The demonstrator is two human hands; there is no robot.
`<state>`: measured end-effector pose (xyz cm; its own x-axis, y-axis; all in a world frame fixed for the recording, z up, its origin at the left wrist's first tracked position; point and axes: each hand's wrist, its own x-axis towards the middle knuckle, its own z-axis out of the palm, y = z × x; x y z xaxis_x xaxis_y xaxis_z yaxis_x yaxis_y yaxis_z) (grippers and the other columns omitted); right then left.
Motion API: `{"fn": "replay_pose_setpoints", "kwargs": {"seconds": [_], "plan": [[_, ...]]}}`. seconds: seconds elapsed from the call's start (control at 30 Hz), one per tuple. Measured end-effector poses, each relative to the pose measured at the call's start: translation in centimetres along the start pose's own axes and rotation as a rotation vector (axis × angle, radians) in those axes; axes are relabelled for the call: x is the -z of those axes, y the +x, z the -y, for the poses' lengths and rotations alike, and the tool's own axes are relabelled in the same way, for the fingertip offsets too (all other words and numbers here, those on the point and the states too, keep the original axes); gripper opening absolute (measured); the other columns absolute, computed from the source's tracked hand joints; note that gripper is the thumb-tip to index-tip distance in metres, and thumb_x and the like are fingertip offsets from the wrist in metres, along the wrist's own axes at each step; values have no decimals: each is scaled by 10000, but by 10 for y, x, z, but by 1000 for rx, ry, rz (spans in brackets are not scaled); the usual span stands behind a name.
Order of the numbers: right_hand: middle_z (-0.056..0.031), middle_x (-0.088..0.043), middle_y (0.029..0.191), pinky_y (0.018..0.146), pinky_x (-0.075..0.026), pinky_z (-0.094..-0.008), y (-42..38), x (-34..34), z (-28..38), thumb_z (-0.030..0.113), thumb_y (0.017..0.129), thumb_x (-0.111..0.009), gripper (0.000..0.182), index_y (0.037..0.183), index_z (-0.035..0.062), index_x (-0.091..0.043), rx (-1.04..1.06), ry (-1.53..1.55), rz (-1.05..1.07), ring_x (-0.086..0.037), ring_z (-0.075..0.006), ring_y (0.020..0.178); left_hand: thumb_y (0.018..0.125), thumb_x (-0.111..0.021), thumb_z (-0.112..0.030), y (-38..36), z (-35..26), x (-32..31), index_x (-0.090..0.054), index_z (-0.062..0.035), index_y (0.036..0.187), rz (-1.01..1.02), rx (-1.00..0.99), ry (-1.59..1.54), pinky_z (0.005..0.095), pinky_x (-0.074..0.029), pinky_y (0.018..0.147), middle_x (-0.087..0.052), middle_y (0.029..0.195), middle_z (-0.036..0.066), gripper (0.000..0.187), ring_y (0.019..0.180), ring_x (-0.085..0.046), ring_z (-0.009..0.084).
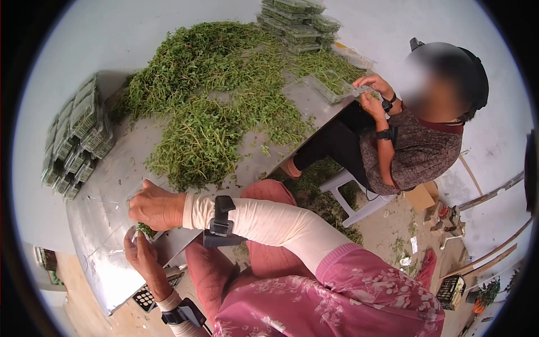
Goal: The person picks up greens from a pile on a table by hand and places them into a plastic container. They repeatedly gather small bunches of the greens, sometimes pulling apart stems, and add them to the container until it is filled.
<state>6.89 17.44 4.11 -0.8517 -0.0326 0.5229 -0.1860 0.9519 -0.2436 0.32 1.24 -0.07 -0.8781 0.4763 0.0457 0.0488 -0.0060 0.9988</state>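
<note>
My right hand (pixel 156 206) is closed, knuckles up, over a clear plastic box near the metal table's left front edge; its fingertips are hidden. Some green sprigs (pixel 147 230) show in the box just below that hand. My left hand (pixel 144 255) has its fingers bent against the near side of the box, with the thumb and fingertips at the clear plastic. A large heap of green stems and leaves (pixel 196 137) lies on the table just beyond my right hand.
Stacked filled clear boxes (pixel 78 135) stand at the left, more (pixel 297 25) at the back. On the right a seated co-worker (pixel 418 140) holds both hands near an open clear box (pixel 331 87). A white stool (pixel 359 202) and a black crate (pixel 147 297) are below table height.
</note>
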Motion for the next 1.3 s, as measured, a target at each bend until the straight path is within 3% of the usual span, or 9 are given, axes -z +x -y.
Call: {"fn": "replay_pose_setpoints", "kwargs": {"seconds": [0.2,0.3,1.03,1.23,1.3], "plan": [[-116,-649,672,797,-453,-478,-6,-16,7,79,686,-670,40,713,61,-692,53,-70,113,-667,-287,689,972,-586,-180,0,1,0,-594,-12,1175,9,-34,39,189,-177,409,-394,589,-89,263,468,-283,-14],[-112,-645,645,796,-450,-457,-9,-23,7,91,683,-671,32,690,71,-694,58,-90,-10,-662,-278,674,974,-591,-189,0,1,-1,-595,-15,1174,0,-28,44,187,-177,414,-397,591,-89,265,472,-287,-13],[-111,-641,670,779,-427,-455,-9,-18,8,111,710,-658,46,695,74,-680,39,-41,71,-655,-272,695,975,-589,-189,-4,-4,-4,-607,-16,1145,-12,-50,70,185,-175,417,-396,580,-94,243,472,-293,-16],[-98,-656,723,786,-421,-469,-6,-5,9,96,726,-647,37,728,98,-684,15,-2,155,-662,-277,739,961,-600,-167,2,6,-2,-611,-24,1116,-66,-15,25,183,-202,404,-413,588,-86,211,466,-323,-8],[-89,-663,757,795,-422,-478,-4,-4,4,87,742,-634,54,760,103,-682,22,2,150,-666,-282,768,951,-608,-134,1,0,2,-556,37,1193,-11,7,53,200,-269,412,-482,612,-50,301,477,-382,24]]}}
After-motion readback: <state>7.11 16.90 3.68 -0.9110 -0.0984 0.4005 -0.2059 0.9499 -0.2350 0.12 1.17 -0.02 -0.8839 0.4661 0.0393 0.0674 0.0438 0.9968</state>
